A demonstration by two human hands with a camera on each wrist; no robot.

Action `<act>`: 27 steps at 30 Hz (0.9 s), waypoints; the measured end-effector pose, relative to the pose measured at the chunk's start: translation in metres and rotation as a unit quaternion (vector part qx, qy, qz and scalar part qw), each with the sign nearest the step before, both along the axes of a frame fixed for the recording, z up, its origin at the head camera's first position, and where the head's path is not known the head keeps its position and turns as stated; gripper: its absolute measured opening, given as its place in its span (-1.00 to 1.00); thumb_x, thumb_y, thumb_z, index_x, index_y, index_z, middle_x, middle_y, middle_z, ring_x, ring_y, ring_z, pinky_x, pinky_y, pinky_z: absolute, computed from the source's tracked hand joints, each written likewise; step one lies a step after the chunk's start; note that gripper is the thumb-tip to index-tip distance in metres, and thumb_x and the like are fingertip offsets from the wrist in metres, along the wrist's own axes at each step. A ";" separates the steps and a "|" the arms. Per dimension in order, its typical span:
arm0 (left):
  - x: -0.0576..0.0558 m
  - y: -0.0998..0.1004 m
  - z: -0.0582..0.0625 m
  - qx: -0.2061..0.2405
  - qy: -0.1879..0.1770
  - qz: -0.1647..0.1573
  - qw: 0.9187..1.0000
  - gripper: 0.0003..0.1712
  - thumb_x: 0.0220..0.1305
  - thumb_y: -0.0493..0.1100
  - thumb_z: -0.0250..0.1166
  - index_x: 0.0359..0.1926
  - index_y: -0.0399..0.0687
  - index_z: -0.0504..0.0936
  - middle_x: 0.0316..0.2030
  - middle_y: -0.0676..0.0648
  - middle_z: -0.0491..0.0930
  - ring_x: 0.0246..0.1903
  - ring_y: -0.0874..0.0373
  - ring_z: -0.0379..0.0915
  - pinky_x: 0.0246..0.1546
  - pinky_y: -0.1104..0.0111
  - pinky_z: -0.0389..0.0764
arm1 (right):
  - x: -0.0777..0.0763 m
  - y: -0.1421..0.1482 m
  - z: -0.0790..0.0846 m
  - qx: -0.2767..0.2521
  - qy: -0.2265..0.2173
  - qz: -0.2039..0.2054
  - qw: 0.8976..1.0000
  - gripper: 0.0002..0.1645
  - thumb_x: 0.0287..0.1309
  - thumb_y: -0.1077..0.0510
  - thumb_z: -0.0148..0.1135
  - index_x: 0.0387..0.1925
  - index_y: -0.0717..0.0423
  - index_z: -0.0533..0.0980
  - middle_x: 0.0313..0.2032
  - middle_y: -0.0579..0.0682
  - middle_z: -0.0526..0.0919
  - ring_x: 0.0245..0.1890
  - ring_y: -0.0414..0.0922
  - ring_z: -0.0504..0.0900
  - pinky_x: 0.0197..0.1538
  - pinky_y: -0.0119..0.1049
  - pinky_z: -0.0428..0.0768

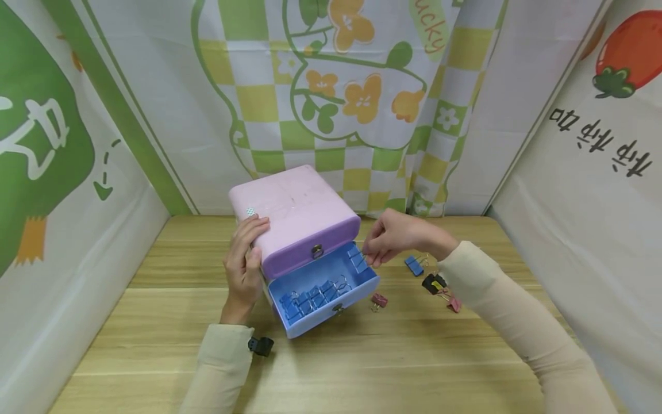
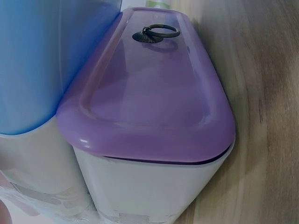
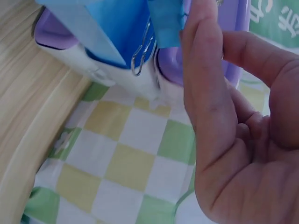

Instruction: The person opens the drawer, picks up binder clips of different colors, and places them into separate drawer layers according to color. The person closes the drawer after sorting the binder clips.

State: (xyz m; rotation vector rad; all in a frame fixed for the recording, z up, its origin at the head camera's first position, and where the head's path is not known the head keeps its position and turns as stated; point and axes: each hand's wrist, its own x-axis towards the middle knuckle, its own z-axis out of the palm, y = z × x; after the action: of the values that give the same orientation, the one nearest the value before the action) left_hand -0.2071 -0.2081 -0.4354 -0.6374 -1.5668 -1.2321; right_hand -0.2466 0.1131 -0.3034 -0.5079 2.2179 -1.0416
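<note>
A small drawer cabinet (image 1: 297, 210) with a pink top stands on the table, its blue drawer (image 1: 357, 292) pulled out. Several blue binder clips (image 1: 312, 299) lie in a row along the drawer's left part. Above the drawer's right end, my right hand (image 1: 395, 234) pinches another blue binder clip (image 1: 357, 259) between thumb and fingers; in the right wrist view this blue clip (image 3: 167, 23) hangs beside the drawer's side. My left hand (image 1: 243, 264) rests against the cabinet's left side, fingers lying over the top edge. The left wrist view shows the purple lower drawer (image 2: 154, 93), closed.
Right of the cabinet lie a blue binder clip (image 1: 414, 265), a black one (image 1: 433, 283) and a pink one (image 1: 453, 303). A dark pink clip (image 1: 380, 300) lies near the open drawer's right corner. Printed curtains (image 1: 341, 115) enclose the table's back and sides.
</note>
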 end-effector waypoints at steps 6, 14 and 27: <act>0.000 -0.001 -0.002 -0.002 0.000 0.002 1.000 -0.50 0.28 -0.25 -0.01 0.07 -0.44 0.69 0.11 -0.40 0.69 0.39 -0.17 0.48 0.59 -0.01 0.35 | 0.002 -0.015 -0.006 0.019 0.007 0.019 1.000 -0.79 0.36 0.30 0.24 -0.21 0.39 0.74 -0.39 0.11 0.84 -0.42 -0.14 0.83 -0.14 -0.20 0.88; 0.001 -0.001 -0.002 -0.004 -0.004 0.003 1.000 -0.50 0.29 -0.24 -0.01 0.07 -0.42 0.69 0.13 -0.37 0.69 0.40 -0.17 0.47 0.60 -0.01 0.34 | 0.003 -0.028 -0.017 0.035 0.015 0.040 0.998 -0.80 0.34 0.31 0.25 -0.30 0.34 0.75 -0.39 0.11 0.85 -0.40 -0.11 0.85 -0.15 -0.21 0.88; 0.000 -0.001 0.000 -0.004 0.002 0.003 1.000 -0.49 0.28 -0.24 -0.01 0.06 -0.44 0.69 0.12 -0.40 0.69 0.38 -0.21 0.48 0.59 -0.02 0.35 | 0.006 -0.039 -0.031 0.032 -0.005 0.055 0.998 -0.78 0.38 0.31 0.20 -0.23 0.36 0.74 -0.37 0.13 0.85 -0.40 -0.15 0.83 -0.17 -0.25 0.87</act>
State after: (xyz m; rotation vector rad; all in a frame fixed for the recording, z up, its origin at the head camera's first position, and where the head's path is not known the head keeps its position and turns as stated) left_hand -0.2067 -0.2093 -0.4356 -0.6403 -1.5689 -1.2206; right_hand -0.2410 0.0740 -0.3349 -0.5890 2.1800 -0.9112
